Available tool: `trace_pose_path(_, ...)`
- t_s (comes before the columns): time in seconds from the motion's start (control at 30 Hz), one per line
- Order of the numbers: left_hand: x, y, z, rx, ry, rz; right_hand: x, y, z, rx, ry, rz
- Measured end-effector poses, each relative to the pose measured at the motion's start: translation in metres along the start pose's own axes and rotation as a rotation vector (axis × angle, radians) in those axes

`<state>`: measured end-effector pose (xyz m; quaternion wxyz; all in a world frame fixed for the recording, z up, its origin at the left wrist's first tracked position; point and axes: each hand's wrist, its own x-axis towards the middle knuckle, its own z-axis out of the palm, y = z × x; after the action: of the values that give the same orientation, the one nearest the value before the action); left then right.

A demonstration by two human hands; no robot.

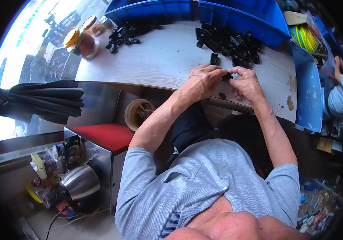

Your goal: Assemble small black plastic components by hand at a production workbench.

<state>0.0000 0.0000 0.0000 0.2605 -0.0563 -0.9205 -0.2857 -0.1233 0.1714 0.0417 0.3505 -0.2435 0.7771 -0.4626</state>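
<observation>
Both hands meet above the near edge of a pale wooden table [159,60]. My left hand [203,80] and my right hand [246,83] pinch a small black part [227,76] between their fingertips; its exact kind is too small to make out. Just beyond my left fingers stands another black piece [214,59], apart from the rest. A heap of black plastic parts [231,42] lies behind my hands, spreading to the right. Farther left on the table is a second pile of similar black parts [125,35].
Two blue bins [247,22] [149,11] line the table's far side, and a light blue tub [309,96] stands at its right end. Jars [84,43] occupy the left corner. A bucket [137,114] sits below, beside a red-topped cabinet [103,136]. Another person [341,94] is far right.
</observation>
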Motion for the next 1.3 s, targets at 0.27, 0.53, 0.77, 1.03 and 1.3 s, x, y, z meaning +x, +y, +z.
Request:
trace_pose_path(0.27,0.016,-0.006,0.000,0.064,-0.095,0.102,0.001,-0.005,0.004,0.025,0.029,0.012)
trace_pose_path(0.53,0.011,-0.004,-0.003,0.142,-0.127,0.148,-0.001,-0.004,0.004,0.015,0.025,0.010)
trace_pose_path(0.77,0.007,-0.003,0.000,0.129,-0.087,0.118,0.001,-0.001,0.005,0.017,0.041,-0.009)
trace_pose_path(1.03,0.010,0.003,-0.006,0.180,-0.097,0.115,0.003,-0.001,0.008,0.004,0.039,0.017)
trace_pose_path(1.3,0.003,0.001,-0.005,0.116,-0.040,0.114,0.003,0.000,0.007,-0.024,0.031,-0.004)
